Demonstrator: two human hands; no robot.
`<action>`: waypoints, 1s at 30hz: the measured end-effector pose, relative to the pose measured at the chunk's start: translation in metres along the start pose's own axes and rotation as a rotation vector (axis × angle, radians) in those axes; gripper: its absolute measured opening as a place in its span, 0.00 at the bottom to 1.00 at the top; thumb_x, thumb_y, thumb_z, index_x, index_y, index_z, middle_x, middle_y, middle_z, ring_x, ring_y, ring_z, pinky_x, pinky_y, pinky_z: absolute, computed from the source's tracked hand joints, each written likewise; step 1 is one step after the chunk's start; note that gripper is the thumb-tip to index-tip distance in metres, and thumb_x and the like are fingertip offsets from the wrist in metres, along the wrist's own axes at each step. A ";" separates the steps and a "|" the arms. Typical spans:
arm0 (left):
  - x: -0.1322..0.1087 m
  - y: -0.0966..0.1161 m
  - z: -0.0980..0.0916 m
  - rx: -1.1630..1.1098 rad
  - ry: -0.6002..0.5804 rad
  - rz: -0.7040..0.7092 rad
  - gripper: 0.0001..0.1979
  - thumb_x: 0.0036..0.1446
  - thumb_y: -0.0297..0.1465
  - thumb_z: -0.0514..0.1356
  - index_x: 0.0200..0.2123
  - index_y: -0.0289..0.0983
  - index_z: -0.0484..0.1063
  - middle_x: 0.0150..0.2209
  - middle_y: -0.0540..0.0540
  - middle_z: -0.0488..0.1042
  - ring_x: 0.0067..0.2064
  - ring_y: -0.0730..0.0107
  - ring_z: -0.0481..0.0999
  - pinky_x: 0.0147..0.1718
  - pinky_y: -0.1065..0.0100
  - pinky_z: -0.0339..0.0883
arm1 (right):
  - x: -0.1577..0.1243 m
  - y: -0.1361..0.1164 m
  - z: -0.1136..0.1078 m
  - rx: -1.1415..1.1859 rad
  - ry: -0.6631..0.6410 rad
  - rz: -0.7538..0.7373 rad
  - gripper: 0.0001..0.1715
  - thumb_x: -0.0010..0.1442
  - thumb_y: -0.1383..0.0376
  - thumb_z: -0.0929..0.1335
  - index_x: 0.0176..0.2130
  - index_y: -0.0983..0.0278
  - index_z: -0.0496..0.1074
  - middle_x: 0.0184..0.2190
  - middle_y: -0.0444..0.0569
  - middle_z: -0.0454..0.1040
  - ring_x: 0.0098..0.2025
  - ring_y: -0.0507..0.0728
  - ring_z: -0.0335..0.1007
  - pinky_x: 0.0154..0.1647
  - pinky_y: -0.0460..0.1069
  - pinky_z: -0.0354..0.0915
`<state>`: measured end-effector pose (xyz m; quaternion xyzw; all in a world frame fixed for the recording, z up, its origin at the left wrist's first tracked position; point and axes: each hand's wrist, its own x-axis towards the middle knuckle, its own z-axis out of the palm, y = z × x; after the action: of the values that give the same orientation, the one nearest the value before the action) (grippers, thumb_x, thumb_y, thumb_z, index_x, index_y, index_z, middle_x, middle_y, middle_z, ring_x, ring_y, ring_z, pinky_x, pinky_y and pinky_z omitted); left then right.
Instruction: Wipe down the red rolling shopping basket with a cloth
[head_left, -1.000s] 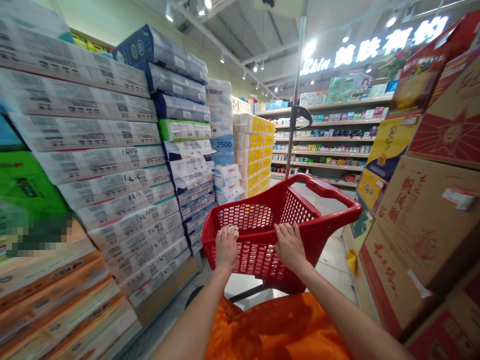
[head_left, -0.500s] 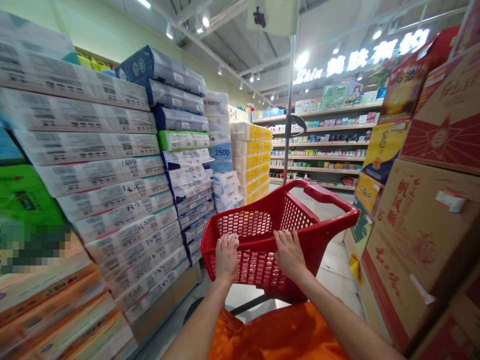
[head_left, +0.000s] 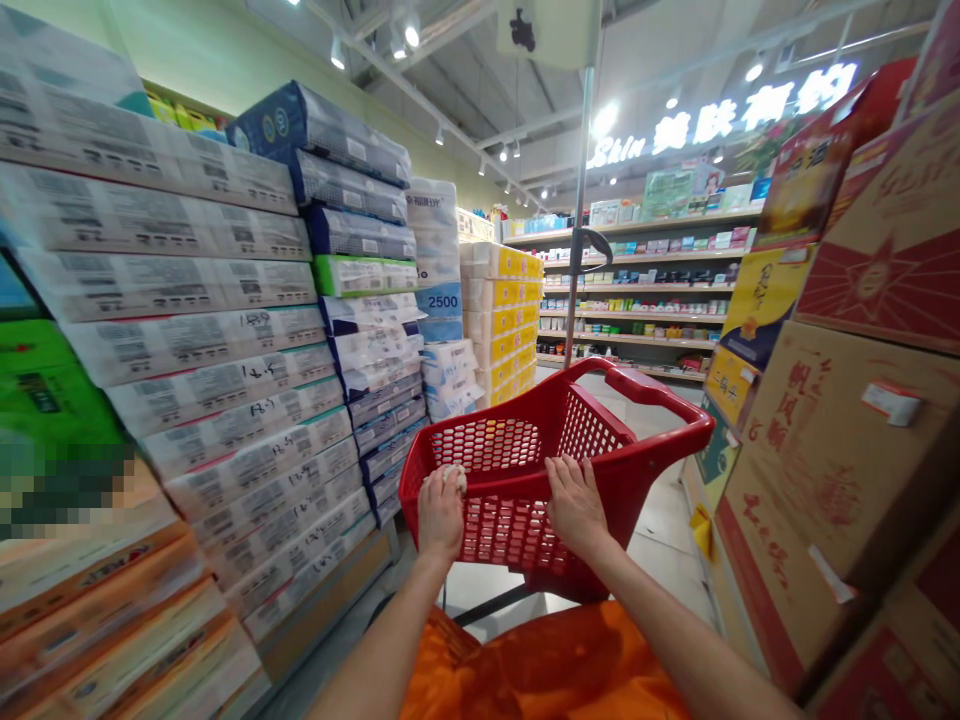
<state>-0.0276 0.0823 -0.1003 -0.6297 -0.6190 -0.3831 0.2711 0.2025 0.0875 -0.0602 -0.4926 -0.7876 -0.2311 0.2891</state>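
Note:
A red plastic shopping cart point(head_left: 517, 488) with a perforated basket stands right in front of me, its handle to the right. My left hand point(head_left: 441, 515) is at the near rim toward the basket's left end, closed on a crumpled whitish cloth point(head_left: 455, 477). Part of that cloth is hidden under the fingers. Farther right along the same rim, my right hand point(head_left: 576, 505) has its fingers hooked over the edge, with the palm against the basket's outer side. The fingertips reach just inside the basket.
Tall stacks of wrapped paper packs point(head_left: 225, 330) line the left side. Cardboard cartons point(head_left: 832, 470) rise close on the right. Behind the cart stands a metal pole point(head_left: 576, 220), with shelves of small goods point(head_left: 637, 285) beyond. Pale floor point(head_left: 664, 510) shows beside the cart.
My left hand has slid a little to the left along the rim with the cloth. My right hand keeps its place on the rim. The view has shifted slightly.

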 end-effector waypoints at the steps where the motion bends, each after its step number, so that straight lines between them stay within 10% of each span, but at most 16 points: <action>1: 0.000 0.005 0.001 -0.006 -0.002 0.016 0.16 0.59 0.27 0.45 0.47 0.35 0.65 0.49 0.38 0.66 0.52 0.59 0.63 0.51 0.53 0.59 | 0.000 -0.001 0.000 0.001 -0.001 0.001 0.30 0.50 0.68 0.62 0.53 0.72 0.62 0.51 0.55 0.65 0.56 0.62 0.52 0.60 0.59 0.37; 7: 0.002 0.048 0.007 -0.093 -0.040 0.165 0.16 0.58 0.26 0.47 0.49 0.37 0.64 0.51 0.41 0.65 0.54 0.61 0.61 0.53 0.55 0.58 | 0.000 -0.001 -0.002 -0.019 -0.004 -0.005 0.31 0.49 0.69 0.62 0.53 0.73 0.62 0.51 0.55 0.66 0.55 0.61 0.52 0.60 0.59 0.37; 15: -0.001 -0.014 -0.006 0.022 -0.011 -0.135 0.16 0.57 0.28 0.47 0.46 0.34 0.66 0.48 0.37 0.66 0.51 0.57 0.64 0.49 0.51 0.60 | 0.000 -0.001 0.001 -0.007 0.033 0.001 0.30 0.48 0.70 0.62 0.52 0.71 0.63 0.50 0.56 0.66 0.55 0.62 0.52 0.60 0.59 0.38; 24: 0.002 0.057 0.006 -0.126 -0.093 0.146 0.18 0.56 0.25 0.47 0.50 0.37 0.63 0.52 0.41 0.64 0.55 0.60 0.60 0.53 0.54 0.57 | 0.001 -0.001 -0.002 -0.039 -0.013 0.015 0.29 0.49 0.69 0.62 0.53 0.72 0.63 0.51 0.55 0.66 0.55 0.61 0.52 0.60 0.58 0.37; 30: -0.004 -0.008 -0.004 -0.018 -0.066 -0.057 0.17 0.56 0.25 0.47 0.48 0.35 0.65 0.49 0.38 0.66 0.51 0.57 0.64 0.49 0.52 0.61 | 0.001 -0.001 0.000 -0.028 -0.017 0.012 0.30 0.49 0.69 0.62 0.53 0.73 0.62 0.51 0.55 0.65 0.56 0.61 0.51 0.61 0.58 0.36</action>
<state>-0.0358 0.0780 -0.1023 -0.6266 -0.6419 -0.3751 0.2338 0.2013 0.0883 -0.0594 -0.5034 -0.7836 -0.2364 0.2770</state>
